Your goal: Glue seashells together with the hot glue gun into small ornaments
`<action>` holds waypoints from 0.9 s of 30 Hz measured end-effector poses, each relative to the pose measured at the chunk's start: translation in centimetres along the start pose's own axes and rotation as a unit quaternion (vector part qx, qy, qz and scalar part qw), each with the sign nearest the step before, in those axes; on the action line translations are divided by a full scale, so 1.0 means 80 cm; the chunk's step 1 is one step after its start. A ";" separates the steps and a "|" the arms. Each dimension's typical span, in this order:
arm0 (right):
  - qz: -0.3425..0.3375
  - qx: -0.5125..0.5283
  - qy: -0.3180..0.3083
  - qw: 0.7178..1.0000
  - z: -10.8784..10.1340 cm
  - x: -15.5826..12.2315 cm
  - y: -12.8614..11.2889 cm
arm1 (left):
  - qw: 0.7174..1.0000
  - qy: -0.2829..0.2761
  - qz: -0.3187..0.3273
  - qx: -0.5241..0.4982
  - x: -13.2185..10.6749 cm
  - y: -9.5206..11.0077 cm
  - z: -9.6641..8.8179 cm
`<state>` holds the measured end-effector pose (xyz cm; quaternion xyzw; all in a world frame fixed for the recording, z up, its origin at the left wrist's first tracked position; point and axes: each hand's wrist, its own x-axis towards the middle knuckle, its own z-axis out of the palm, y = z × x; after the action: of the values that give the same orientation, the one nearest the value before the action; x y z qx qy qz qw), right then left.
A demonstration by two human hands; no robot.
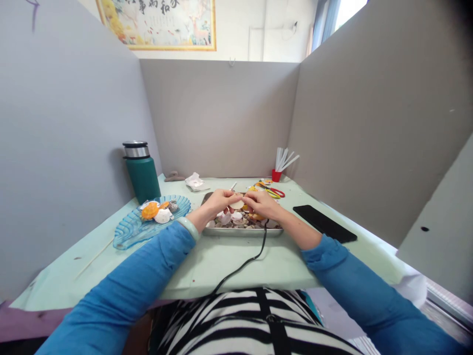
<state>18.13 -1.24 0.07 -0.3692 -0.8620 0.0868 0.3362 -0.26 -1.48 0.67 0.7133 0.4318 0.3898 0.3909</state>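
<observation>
A pale, rounded seashell (237, 203) is held between my two hands, over a metal tray (244, 231) full of mixed shells. My left hand (220, 201), closed, pinches the shell's left side. From the other side the fingers of my right hand (260, 203) close on its right edge. Larger white shells (236, 216) lie among the small ones below my hands. A thin white stick (233, 186) shows just behind my left fingers; what it belongs to is hidden. A black cord (254, 257) runs from the tray's right part to the table's front edge.
On the left stand a green bottle (142, 177) and a blue glass dish (127, 236) with orange and white shells. Scissors (274, 191), a red cup (276, 175) of white sticks and a black flat object (325, 223) lie to the right. Grey partitions (221, 118) enclose the table.
</observation>
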 end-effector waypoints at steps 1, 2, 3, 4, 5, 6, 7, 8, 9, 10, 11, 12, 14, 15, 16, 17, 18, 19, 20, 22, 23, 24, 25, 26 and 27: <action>0.001 0.000 0.001 1.000 0.000 0.000 0.000 | 1.000 -0.001 -0.001 0.000 0.000 -0.001 0.000; 0.001 -0.002 0.000 1.000 0.000 0.000 -0.001 | 1.000 -0.001 -0.002 0.000 0.000 -0.002 0.000; 0.001 -0.004 0.000 1.000 0.000 0.000 -0.002 | 1.000 0.000 -0.002 0.001 0.001 -0.003 -0.001; 0.000 -0.007 -0.001 1.000 0.000 0.000 -0.002 | 1.000 0.002 -0.003 0.002 0.002 -0.004 -0.001; -0.001 -0.013 0.001 1.000 -0.001 0.000 -0.002 | 1.000 0.004 -0.002 0.004 0.002 -0.005 -0.001; -0.002 -0.021 0.006 1.000 -0.002 0.000 -0.003 | 1.000 0.008 -0.001 0.007 0.003 -0.007 -0.002; -0.003 -0.029 0.011 1.000 -0.004 0.000 -0.002 | 1.000 0.014 0.000 0.010 0.004 -0.008 -0.002; -0.003 -0.039 0.017 0.999 -0.007 0.000 -0.001 | 1.000 0.021 -0.001 0.014 0.005 -0.009 -0.003; 0.001 -0.046 0.022 0.999 -0.011 0.000 0.000 | 0.999 0.028 -0.003 0.015 0.006 -0.010 -0.003; 0.008 -0.051 0.015 0.999 -0.014 -0.001 0.002 | 0.999 0.037 -0.005 0.014 0.006 -0.010 -0.003; 0.024 -0.066 0.011 0.997 -0.018 -0.001 0.004 | 0.999 0.046 -0.008 0.010 0.007 -0.010 -0.004; 0.043 -0.094 0.008 0.995 -0.021 -0.001 0.006 | 0.999 0.053 -0.012 0.005 0.007 -0.009 -0.004; 0.074 -0.153 -0.009 0.985 -0.024 -0.002 0.010 | 0.998 0.064 -0.018 -0.005 0.008 -0.009 -0.004; 0.086 -0.180 -0.027 0.980 -0.025 -0.002 0.012 | 0.997 0.069 -0.021 -0.008 0.008 -0.009 -0.004; 0.100 -0.205 -0.046 0.973 -0.025 -0.002 0.013 | 0.997 0.073 -0.024 -0.009 0.008 -0.009 -0.004; 0.111 -0.224 -0.058 0.966 -0.024 -0.002 0.014 | 0.997 0.077 -0.026 -0.008 0.008 -0.008 -0.004; 0.121 -0.240 -0.068 0.961 -0.022 -0.002 0.014 | 0.996 0.080 -0.029 -0.007 0.008 -0.008 -0.003; 0.127 -0.250 -0.075 0.957 -0.020 -0.003 0.015 | 0.996 0.084 -0.032 -0.006 0.007 -0.008 -0.003; 0.131 -0.256 -0.079 0.955 -0.018 -0.003 0.015 | 0.996 0.086 -0.033 -0.006 0.007 -0.007 -0.003; 0.133 -0.259 -0.086 0.953 -0.014 -0.003 0.016 | 0.995 0.090 -0.034 -0.008 0.005 -0.004 -0.002; 0.132 -0.257 -0.089 0.953 -0.013 -0.003 0.017 | 0.995 0.093 -0.034 -0.010 0.004 -0.002 -0.001; 0.133 -0.251 -0.087 0.955 -0.012 -0.003 0.019 | 0.995 0.095 -0.037 -0.010 0.004 -0.001 -0.001; 0.135 -0.238 -0.076 0.959 -0.012 -0.002 0.021 | 0.994 0.099 -0.041 -0.010 0.003 0.001 -0.001; 0.139 -0.216 -0.061 0.964 -0.012 -0.002 0.023 | 0.994 0.103 -0.045 -0.009 0.003 0.001 -0.001; 0.149 -0.180 -0.032 0.972 -0.012 0.000 0.024 | 0.993 0.105 -0.048 -0.008 0.003 0.002 -0.001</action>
<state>19.91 0.03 0.04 -0.5450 -0.8092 -0.0091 0.2192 -0.24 -1.30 0.86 0.6437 0.5013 0.4468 0.3670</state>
